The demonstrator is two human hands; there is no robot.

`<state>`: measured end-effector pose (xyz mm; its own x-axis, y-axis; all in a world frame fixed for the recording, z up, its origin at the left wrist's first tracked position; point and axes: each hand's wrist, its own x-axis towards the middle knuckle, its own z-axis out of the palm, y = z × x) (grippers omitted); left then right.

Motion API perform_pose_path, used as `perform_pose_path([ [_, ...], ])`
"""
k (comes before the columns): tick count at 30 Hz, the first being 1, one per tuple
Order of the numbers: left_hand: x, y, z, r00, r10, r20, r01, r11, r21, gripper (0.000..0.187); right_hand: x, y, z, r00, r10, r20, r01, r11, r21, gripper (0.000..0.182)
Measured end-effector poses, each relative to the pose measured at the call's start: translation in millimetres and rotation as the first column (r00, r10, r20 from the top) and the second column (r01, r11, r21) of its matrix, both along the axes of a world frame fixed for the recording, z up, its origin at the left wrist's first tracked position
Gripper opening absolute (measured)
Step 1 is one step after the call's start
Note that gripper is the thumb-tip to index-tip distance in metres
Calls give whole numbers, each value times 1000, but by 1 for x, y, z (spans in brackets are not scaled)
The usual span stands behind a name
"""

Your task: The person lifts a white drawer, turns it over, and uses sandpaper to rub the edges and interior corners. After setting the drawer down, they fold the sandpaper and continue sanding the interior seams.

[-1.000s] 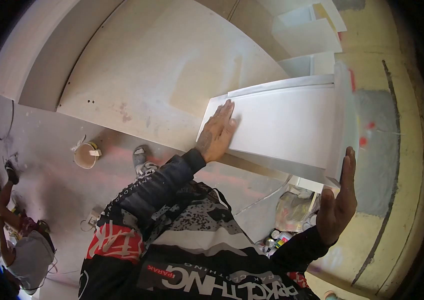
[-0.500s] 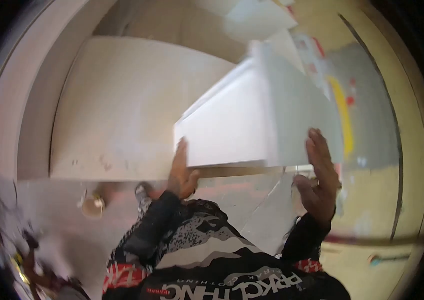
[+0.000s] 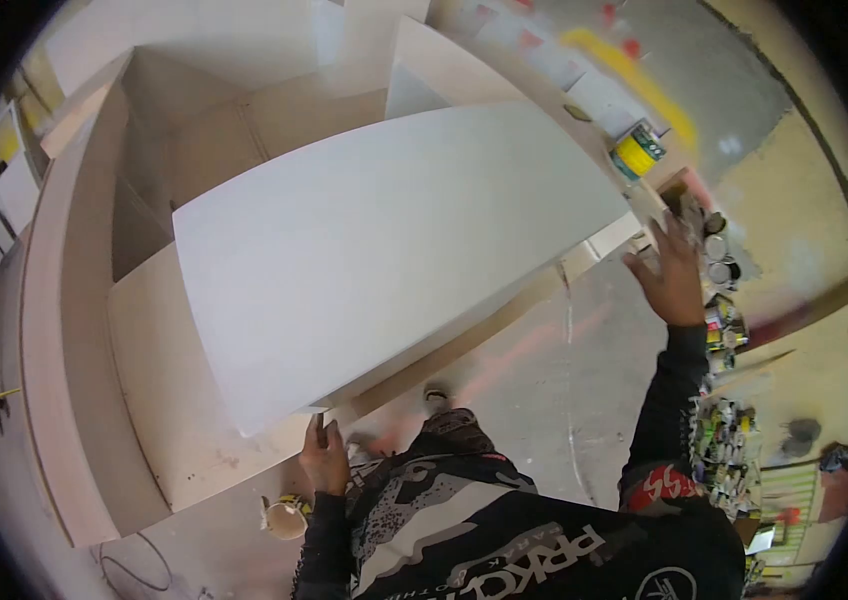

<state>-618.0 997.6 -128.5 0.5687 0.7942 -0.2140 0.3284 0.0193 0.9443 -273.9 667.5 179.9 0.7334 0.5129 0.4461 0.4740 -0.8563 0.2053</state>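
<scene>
A large white box [image 3: 414,240], seen mostly from its broad flat top, rests at a slant over a pale wooden cabinet [image 3: 184,430]. At its near left corner my left hand [image 3: 326,460] is closed, fingertips pointing up against the lower edge. My right hand [image 3: 676,275] is off the box's right end, fingers spread apart and slightly blurred, with nothing visible in them. Part of the cabinet beneath the box is hidden.
A yellow-and-green paint can [image 3: 638,150] stands beyond the box's right end. Several cans and bottles [image 3: 729,440] line the floor at right. Near my left forearm sits a round container [image 3: 286,518]. A cable [image 3: 139,565] curls on the floor at lower left.
The white box has tipped and turned from standing between my palms to lying with its broad face up. My right hand has come away from its side; my left is now at its near corner.
</scene>
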Motion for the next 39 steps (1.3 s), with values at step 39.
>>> perform_pose_path([
  [39,126,-65,272,853,440,281,-383,162,909,26,105,-6,-230,223,655,-722,-305,750,587,17],
])
